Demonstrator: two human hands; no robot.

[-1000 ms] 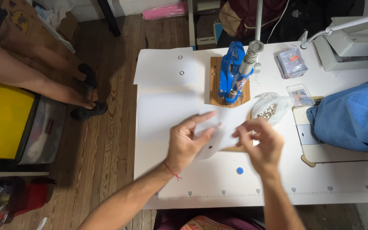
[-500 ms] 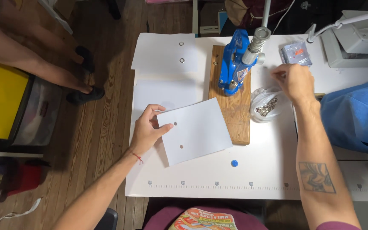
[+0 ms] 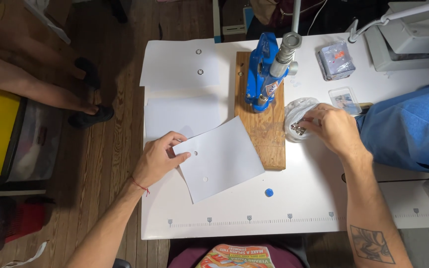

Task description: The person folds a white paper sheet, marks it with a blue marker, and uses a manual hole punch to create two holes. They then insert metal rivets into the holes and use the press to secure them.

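Fingers of the right hand point(image 3: 334, 128) dip into the clear plastic bag of small metal eyelets point(image 3: 298, 119); whether they have pinched one, cannot tell. Left hand point(image 3: 159, 160) lies flat, fingers spread, pinning the white square paper sheet point(image 3: 219, 159) by its near-left edge. Blue hand press on wooden board point(image 3: 263, 74) stands just beyond the bag. Best pinch a single eyelet and keep the sheet pinned.

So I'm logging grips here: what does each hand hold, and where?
The left hand pins the white sheet flat by its left edge. The right hand has its fingers in the clear bag of metal pieces; any hold is hidden.
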